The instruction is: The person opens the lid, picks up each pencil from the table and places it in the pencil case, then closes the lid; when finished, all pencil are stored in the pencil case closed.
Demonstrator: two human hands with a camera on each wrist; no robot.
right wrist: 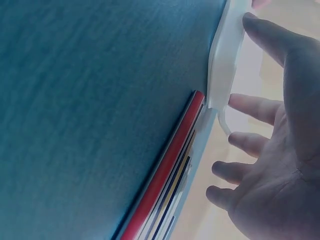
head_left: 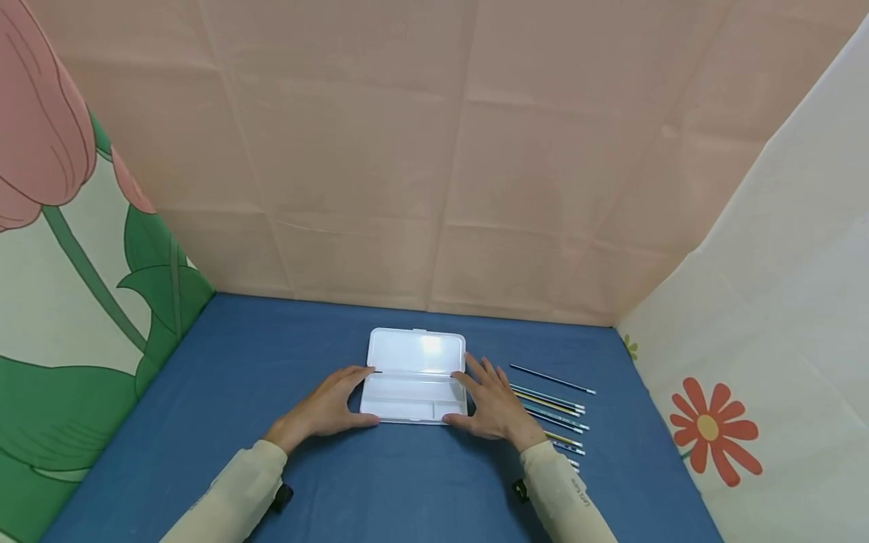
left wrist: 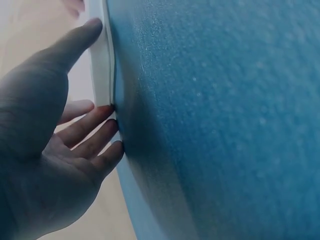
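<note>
A white pencil case [head_left: 410, 386] lies unfolded on the blue table, its lid [head_left: 403, 351] tipped back on the far side and its compartments bare. My left hand [head_left: 333, 403] is at the case's left end, thumb along the near edge and forefinger by the hinge; the left wrist view shows the other fingers loosely extended. At the right end, my right hand [head_left: 492, 407] has its thumb on the near corner and its forefinger beside the rim. In the right wrist view its fingers are spread and relaxed.
Several pencils [head_left: 553, 379] lie side by side to the right of the case, partly hidden behind my right hand. One nearby is a red pencil [right wrist: 170, 156]. Beige cloth [head_left: 421, 158] hangs behind the table, with flower-printed cloth at both sides.
</note>
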